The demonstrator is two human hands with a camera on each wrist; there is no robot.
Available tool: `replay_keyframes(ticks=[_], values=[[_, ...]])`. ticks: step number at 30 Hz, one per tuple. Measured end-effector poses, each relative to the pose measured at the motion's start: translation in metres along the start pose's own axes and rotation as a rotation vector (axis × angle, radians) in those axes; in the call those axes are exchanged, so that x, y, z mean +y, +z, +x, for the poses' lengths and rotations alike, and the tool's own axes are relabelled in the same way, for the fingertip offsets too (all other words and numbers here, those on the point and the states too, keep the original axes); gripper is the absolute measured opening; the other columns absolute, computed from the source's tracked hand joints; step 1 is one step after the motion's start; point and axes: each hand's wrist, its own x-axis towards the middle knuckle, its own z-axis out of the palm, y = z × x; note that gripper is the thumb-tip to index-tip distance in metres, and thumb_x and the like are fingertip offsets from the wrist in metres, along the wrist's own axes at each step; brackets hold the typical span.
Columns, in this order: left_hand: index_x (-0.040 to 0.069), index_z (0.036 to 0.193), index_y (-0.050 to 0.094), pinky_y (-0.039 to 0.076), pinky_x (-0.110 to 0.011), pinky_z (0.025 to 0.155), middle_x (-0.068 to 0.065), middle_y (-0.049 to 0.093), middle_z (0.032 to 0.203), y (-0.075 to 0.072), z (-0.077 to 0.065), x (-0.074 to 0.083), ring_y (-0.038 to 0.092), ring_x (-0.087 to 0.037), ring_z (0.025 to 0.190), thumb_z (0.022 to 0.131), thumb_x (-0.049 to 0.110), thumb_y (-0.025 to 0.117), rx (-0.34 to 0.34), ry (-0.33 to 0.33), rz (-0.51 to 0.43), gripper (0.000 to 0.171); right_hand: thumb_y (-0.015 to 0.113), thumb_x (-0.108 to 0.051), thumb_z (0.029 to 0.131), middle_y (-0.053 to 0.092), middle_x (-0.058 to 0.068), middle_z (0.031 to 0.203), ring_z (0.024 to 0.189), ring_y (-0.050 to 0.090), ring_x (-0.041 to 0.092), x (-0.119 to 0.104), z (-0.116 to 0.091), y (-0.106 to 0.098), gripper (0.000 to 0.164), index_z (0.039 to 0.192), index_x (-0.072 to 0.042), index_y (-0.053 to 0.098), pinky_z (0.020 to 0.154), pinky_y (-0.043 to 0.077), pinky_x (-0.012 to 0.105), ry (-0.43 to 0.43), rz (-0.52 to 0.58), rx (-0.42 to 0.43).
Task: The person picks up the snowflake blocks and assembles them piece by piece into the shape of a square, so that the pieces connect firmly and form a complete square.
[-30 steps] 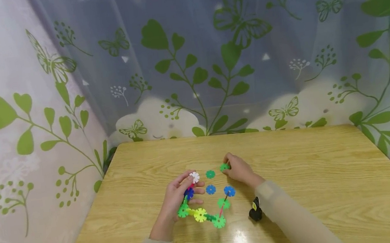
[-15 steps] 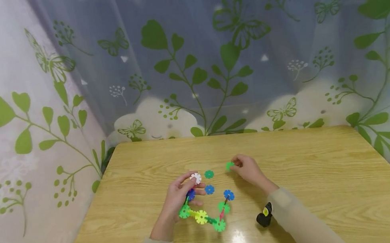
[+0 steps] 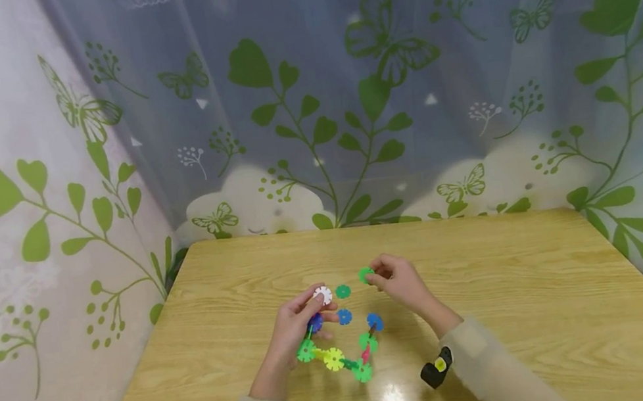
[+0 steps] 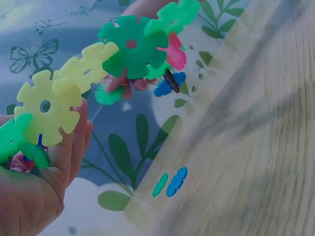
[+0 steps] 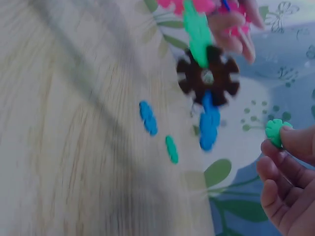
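Note:
My left hand (image 3: 286, 333) pinches the white snowflake disc (image 3: 324, 291) at one end of a chain of interlocking plastic discs. The chain hangs in a U shape through a yellow disc (image 3: 333, 359) and light green ones, up to a blue disc (image 3: 374, 321) at its other end. In the right wrist view a brown disc (image 5: 189, 76) links that blue disc to a green one. Thumb and fingers of my right hand (image 3: 405, 287) pinch a single light green snowflake disc (image 3: 366, 275), held apart from the chain. Fingers partly hide the chain's left side.
Two loose discs lie flat on the wooden table (image 3: 516, 284) between the hands: a dark green disc (image 3: 342, 291) and a blue disc (image 3: 344, 317). Patterned fabric (image 3: 313, 128) rises behind the table and along its sides.
My right hand moved right with the green disc, then back left towards the chain, the disc turning more into view. The left hand and chain have barely shifted.

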Motion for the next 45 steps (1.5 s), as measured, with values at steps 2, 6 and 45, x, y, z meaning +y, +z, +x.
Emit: replay_keyframes(ticks=[2, 6, 45], values=[[0.011, 0.136, 0.046, 0.058, -0.030, 0.058, -0.023, 0.062, 0.106, 0.001, -0.001, 0.001, 0.067, -0.019, 0.081, 0.092, 0.031, 0.059, -0.002, 0.006, 0.007, 0.050, 0.065, -0.007, 0.087, 0.062, 0.004, 0.075, 0.065, 0.058, 0.023, -0.008, -0.003, 0.003, 0.010, 0.094, 0.000, 0.063, 0.053, 0.051, 0.028, -0.041, 0.000, 0.006], [0.012, 0.137, 0.045, 0.058, -0.031, 0.060, -0.024, 0.061, 0.108, 0.003, 0.000, 0.002, 0.067, -0.021, 0.084, 0.092, 0.032, 0.058, 0.002, 0.013, 0.001, 0.050, 0.066, -0.009, 0.087, 0.062, 0.004, 0.072, 0.062, 0.055, 0.016, -0.021, -0.009, 0.011, 0.006, 0.090, -0.004, 0.064, 0.050, 0.049, 0.026, -0.083, 0.001, 0.017], [-0.012, 0.132, 0.041, 0.051, -0.052, 0.081, -0.029, 0.053, 0.104, 0.021, 0.002, 0.008, 0.066, -0.025, 0.083, 0.101, 0.022, 0.043, -0.044, 0.060, 0.006, 0.046, 0.072, 0.007, 0.075, 0.061, 0.003, 0.066, 0.058, 0.052, 0.008, -0.023, -0.017, 0.048, 0.017, 0.070, -0.004, 0.061, 0.047, 0.046, 0.019, -0.475, -0.099, 0.179]])
